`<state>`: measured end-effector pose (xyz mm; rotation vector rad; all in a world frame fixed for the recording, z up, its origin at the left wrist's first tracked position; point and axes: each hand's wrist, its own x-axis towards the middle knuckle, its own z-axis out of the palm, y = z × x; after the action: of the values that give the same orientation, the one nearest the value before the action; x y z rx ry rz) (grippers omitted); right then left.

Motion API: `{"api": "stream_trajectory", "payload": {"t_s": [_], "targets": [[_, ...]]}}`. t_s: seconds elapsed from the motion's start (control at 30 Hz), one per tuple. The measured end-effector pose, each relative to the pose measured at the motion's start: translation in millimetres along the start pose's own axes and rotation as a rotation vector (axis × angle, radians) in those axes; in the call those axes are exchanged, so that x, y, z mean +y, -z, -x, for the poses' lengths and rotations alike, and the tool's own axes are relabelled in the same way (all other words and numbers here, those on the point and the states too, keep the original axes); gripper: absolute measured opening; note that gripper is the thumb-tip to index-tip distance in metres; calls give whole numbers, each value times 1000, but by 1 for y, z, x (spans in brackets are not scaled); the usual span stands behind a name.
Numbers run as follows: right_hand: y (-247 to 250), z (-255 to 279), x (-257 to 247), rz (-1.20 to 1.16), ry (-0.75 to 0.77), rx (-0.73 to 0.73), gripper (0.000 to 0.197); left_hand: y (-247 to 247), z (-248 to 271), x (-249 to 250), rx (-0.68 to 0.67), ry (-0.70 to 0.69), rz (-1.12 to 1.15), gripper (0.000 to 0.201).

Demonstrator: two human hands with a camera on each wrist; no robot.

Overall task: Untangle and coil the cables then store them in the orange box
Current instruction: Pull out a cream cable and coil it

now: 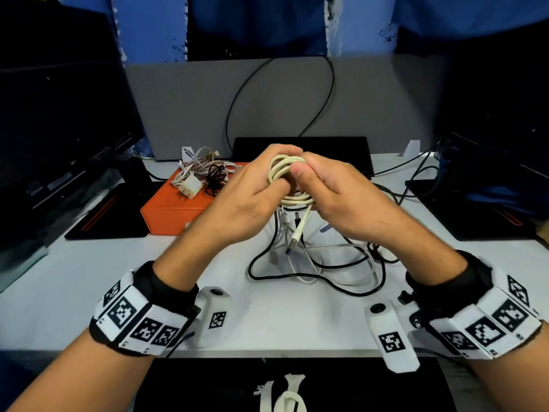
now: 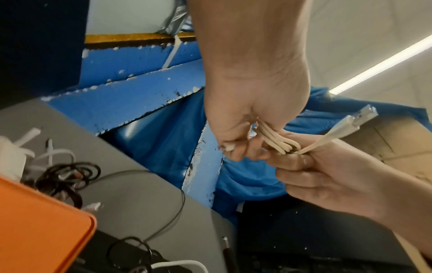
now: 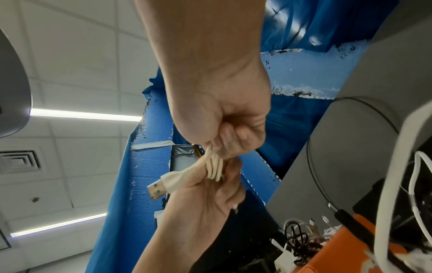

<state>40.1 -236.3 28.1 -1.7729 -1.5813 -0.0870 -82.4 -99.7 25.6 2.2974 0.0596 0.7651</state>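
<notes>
We list one cream cable (image 1: 286, 173) — coiled, gripped by both left hand (image 1: 246, 200) and right hand (image 1: 335, 197) above the table (image 1: 89, 292) — with the orange box (image 1: 166, 208) lying left, cables heaped on it.

You're at an office desk: white tabletop (image 1: 89, 292), grey divider panel (image 1: 184, 108) along its far edge, dark monitors (image 1: 59, 114) at both sides, tiled ceiling (image 3: 70, 46) with strip lights (image 3: 84, 114).

The white table (image 1: 89, 292) bears an orange box (image 1: 169, 209) at left; tangled cables (image 1: 326, 263) lie at centre.
</notes>
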Motion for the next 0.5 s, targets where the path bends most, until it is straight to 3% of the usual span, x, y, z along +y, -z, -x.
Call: {"api": "stream_trajectory", "payload": {"t_s": [0.1,0.23,0.37,0.5], "targets": [[9,-2,4,109,21,5,34,1,0,2,-27,-39,-69,19],[14,-4,7,113,-21,47,35,3,-2,7,-130,-23,193,19],[10,-5,5,51,-37,103,33,1,0,4,-2,-95,-61,22],[9,-5,6,-320,-115,98,26,-5,2,7,146,-95,-195,16]]}}
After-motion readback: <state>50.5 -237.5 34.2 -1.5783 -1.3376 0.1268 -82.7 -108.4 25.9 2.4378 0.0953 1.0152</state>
